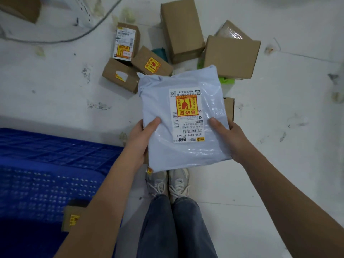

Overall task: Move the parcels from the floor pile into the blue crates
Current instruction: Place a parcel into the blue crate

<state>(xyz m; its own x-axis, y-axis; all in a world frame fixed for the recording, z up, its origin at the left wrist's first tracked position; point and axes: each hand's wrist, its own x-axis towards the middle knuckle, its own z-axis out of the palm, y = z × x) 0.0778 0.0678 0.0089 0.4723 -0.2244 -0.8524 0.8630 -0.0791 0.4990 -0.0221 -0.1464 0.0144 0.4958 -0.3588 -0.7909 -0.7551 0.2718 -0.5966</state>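
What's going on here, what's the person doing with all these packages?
A person is sorting parcels. The left hand and right hand hold a grey mailer bag by its sides above the floor. Cardboard boxes lie piled ahead, and a blue crate on the left already holds one small box.

A pale grey mailer (183,120), label upward, was held above the floor pile of brown cartons (181,29); one carton (71,217) lay in the blue crate (46,164).
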